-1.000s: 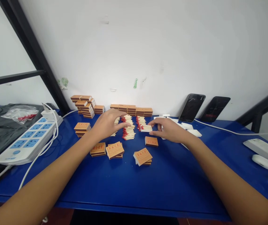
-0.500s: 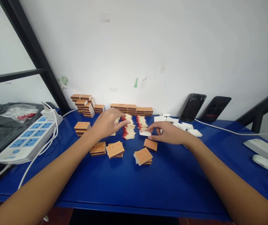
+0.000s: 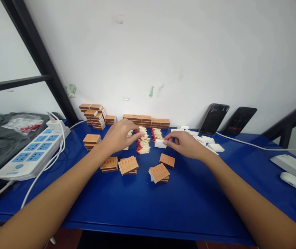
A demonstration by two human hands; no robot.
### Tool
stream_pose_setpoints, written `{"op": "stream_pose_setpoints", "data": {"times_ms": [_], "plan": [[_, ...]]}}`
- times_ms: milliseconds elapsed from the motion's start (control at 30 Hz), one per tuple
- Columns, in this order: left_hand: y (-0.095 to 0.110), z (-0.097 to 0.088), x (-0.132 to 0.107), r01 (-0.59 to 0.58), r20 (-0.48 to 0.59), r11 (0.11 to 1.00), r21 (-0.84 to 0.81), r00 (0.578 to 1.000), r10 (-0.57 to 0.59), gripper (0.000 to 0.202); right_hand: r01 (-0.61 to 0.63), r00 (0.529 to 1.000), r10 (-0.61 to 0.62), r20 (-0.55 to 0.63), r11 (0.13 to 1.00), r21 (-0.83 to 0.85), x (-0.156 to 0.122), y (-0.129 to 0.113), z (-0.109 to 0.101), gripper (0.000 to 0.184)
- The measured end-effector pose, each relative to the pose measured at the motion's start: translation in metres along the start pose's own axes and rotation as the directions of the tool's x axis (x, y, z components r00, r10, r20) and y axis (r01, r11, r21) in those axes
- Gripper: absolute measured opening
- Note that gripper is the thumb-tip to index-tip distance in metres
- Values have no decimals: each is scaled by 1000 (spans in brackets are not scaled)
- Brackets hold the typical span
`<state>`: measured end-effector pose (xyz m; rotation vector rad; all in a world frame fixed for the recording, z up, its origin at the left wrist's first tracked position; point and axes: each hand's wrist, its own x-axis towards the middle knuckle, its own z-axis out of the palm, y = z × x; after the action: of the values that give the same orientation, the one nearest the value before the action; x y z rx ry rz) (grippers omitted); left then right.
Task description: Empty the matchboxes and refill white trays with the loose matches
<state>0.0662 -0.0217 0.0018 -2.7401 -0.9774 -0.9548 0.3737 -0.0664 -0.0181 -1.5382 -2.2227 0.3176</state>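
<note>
At nine o'clock from the right hand (image 3: 183,142) sat the tray (image 3: 160,144), long axis nine-to-three, its three-o'clock end pinched; the left hand (image 3: 120,135), farther off, gaped over matches (image 3: 144,144).

Smooth blue tabletop (image 3: 127,204); left of where the right hand (image 3: 185,142) grips lie piled red-headed wooden matches (image 3: 144,143), nearer than it orange-brown cardboard matchboxes (image 3: 159,172), right of it white rectangular pieces (image 3: 216,147), far left a long white power strip (image 3: 28,167)

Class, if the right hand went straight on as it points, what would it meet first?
The right hand would meet the white tray at its fingers first; beyond, probably matches, though depth is unclear.
</note>
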Motion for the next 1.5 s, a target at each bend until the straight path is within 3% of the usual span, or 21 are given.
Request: {"op": "stream_pose_setpoints", "data": {"times_ms": [167,333,533,700,1267,1400,1500], "plan": [[1,-1,0,7,0,1000,1,1000,-7,40,-12,991,9,-137,1000,-25,2,3,13,25],[0,1,-1,6,-5,1000,5,1000,-6,41,35,985,-40,-167,999,-34,2,4,20,21],[-1,2,-1,-3,2,1000,26,1000,3,41,99,993,-105,-58,991,-95,-2,2,14,28],[0,1,-1,-1,4,1000,28,1000,1,43,74,997,-76,-18,993,-93,-2,2,14,33],[-3,1,-1,-8,21,999,50,1000,7,42,121,988,-130,-86,988,-100,-2,5,9,36],[-4,1,0,-14,20,999,36,1000,13,41,106,988,-119,-95,986,-132,-2,8,-2,37],[-5,2,0,-22,13,999,28,1000,21,40,4,988,-48,-144,957,-289,-8,13,-24,37]]}}
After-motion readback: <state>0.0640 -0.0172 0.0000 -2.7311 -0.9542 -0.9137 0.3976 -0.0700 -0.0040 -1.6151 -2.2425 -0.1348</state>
